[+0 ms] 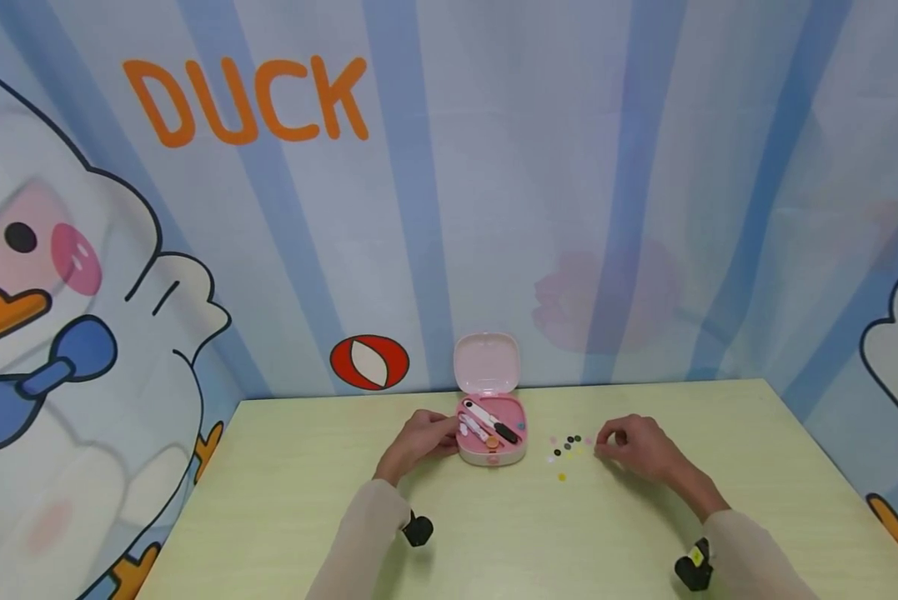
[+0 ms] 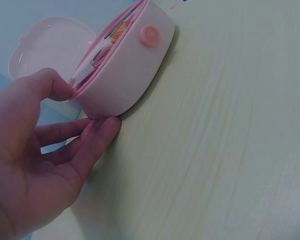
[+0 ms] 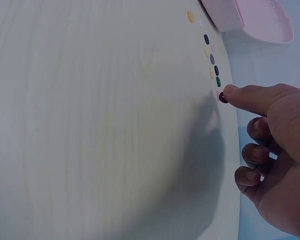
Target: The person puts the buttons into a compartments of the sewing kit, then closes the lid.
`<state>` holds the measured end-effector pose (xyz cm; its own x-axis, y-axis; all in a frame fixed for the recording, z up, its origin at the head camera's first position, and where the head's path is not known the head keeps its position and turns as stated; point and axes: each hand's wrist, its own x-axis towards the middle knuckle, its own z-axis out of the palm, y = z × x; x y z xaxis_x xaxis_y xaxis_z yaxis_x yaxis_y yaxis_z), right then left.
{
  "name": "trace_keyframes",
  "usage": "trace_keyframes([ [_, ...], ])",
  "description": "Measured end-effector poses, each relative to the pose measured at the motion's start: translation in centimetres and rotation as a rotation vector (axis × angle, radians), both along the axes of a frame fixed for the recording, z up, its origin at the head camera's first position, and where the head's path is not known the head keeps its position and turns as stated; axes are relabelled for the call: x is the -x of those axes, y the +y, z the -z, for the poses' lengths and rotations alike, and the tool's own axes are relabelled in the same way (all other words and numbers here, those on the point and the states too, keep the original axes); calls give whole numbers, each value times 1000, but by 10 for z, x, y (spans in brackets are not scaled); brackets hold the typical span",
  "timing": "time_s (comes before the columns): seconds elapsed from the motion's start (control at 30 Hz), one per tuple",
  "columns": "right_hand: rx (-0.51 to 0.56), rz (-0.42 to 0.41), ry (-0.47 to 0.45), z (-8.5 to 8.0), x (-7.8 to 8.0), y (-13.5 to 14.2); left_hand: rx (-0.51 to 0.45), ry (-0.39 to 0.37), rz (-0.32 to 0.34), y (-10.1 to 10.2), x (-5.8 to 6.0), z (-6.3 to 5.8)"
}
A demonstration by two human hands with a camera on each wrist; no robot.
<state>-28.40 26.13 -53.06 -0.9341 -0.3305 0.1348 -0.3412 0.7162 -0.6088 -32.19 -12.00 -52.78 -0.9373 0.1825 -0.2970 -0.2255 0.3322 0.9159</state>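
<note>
A small pink-and-white sewing box (image 1: 473, 458) stands near the table's back edge, its lid (image 1: 487, 363) tipped up. Inside it lie a white tool with a black end (image 1: 505, 432) and an orange item (image 1: 492, 444). My left hand (image 1: 421, 440) grips the box by its left side; in the left wrist view the thumb is at the rim and the fingertips are low on the wall. Right of the box, my right hand (image 1: 639, 448) pinches a dark red button (image 3: 223, 97) at its fingertips, close over the table.
Several small buttons (image 3: 212, 59), black, yellow, grey and green, lie in a loose line between the box and the right hand. One yellow button (image 1: 561, 477) sits nearer the front. A printed curtain (image 1: 486, 208) rises right behind the pale wooden table (image 1: 539, 542).
</note>
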Motion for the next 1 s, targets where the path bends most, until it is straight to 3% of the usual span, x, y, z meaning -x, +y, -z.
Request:
trace_keyframes([
  [0.53,25,-90,60,-18,18,-31,13,3,5,1,1,0],
  [1.0,108,-149,35,-28,31,-74,20,-17,-9,1,5,4],
])
